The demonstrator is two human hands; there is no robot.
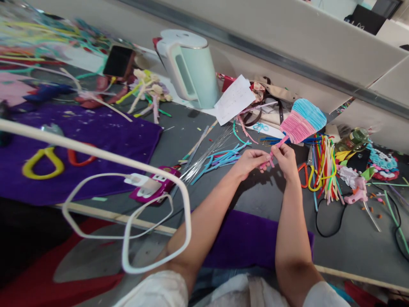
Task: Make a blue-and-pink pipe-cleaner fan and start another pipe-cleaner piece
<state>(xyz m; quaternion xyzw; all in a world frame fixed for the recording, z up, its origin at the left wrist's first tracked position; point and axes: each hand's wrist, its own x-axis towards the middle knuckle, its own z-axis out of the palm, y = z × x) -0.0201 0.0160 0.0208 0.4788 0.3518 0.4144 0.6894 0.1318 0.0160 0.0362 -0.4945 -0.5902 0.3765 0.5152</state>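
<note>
A small fan-shaped piece made of pipe cleaners (303, 121), blue at the top and pink below, is held up over the table. My right hand (285, 161) pinches its thin pink stem just under the fan. Close beside it, my left hand (251, 163) is closed on the lower end of the pink pipe cleaner (271, 162). The fingertips cover part of the stem. Loose blue and purple pipe cleaners (223, 158) lie left of my left hand, and a bundle of red, yellow and white ones (327, 164) lies right of my right hand.
Yellow-handled scissors (315, 181) and a pink glue gun (357, 191) lie at the right. A pale green kettle (200, 70) stands behind, near white paper (234, 100). A white cable (188, 213) loops across the left foreground near a purple power strip (169, 175). Purple cloth (128, 128) covers the left.
</note>
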